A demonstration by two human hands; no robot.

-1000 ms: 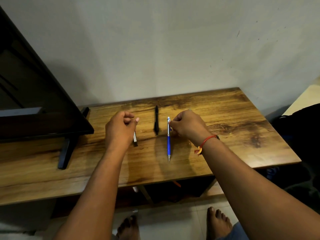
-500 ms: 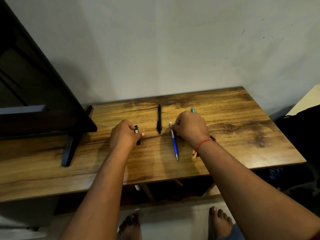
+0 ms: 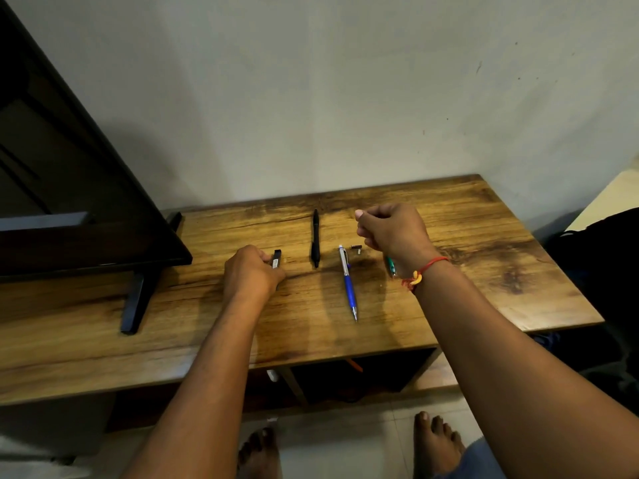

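On a wooden counter (image 3: pixel 484 236) set against a pale wall, a person's two bare hands work among small writing things, seen from above. The left hand (image 3: pixel 251 275) sits low near the counter's middle, its fingers curled round the near end of a small black stick (image 3: pixel 277 258). The stick juts from the fingertips toward the wall; whether it touches the wood cannot be told. The right hand (image 3: pixel 394 233) hovers above the counter, well to the right of the stick, clenched into a loose fist with the thumb tip forward and nothing showing in it. Between the two hands lie a black pen (image 3: pixel 315 238), farther back, and a blue pen (image 3: pixel 348 281), nearer, both lengthwise toward the viewer. A tiny metal piece (image 3: pixel 356 248) lies just beside the blue pen's top, below the right hand's knuckles. A green pen (image 3: pixel 390 265) peeks out from under the right wrist, which wears a red thread bracelet (image 3: pixel 423 271). A dark screen (image 3: pixel 69 202) on a black stand occupies the far left.
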